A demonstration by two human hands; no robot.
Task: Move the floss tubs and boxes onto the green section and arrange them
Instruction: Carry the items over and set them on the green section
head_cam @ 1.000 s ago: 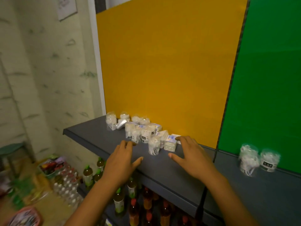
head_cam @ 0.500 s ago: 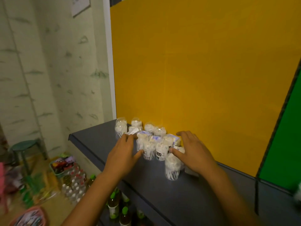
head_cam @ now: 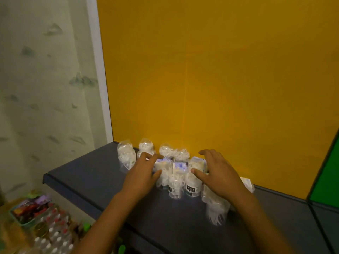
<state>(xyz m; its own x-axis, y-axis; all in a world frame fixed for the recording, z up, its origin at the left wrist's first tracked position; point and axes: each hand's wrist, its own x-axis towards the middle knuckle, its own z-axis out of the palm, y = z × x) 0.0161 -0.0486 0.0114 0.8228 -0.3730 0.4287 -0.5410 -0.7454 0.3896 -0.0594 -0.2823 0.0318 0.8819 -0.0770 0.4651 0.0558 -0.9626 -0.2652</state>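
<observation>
Several clear floss tubs (head_cam: pixel 175 186) and small white boxes (head_cam: pixel 180 166) stand bunched on the dark grey shelf (head_cam: pixel 91 178) in front of the yellow panel (head_cam: pixel 220 79). My left hand (head_cam: pixel 142 173) lies against the left side of the cluster, fingers straight, thumb near a tub. Over the right side of the cluster my right hand (head_cam: pixel 218 173) spreads its fingers, touching the tops. One tub (head_cam: pixel 217 211) stands nearer the shelf's front, below my right wrist. A white box (head_cam: pixel 247 183) shows behind that wrist. Only a sliver of the green section (head_cam: pixel 328 180) is visible at the far right.
A white post and a patterned wall rise left of the shelf. Below the shelf's front edge, at the lower left, sit bottles (head_cam: pixel 53 233) and a basket of packets (head_cam: pixel 27 211). A divider line separates the yellow and green sections of the shelf.
The view has swung left, so the green section has nearly left the frame. Both hands have moved in from the shelf's front onto the cluster of tubs and boxes.
</observation>
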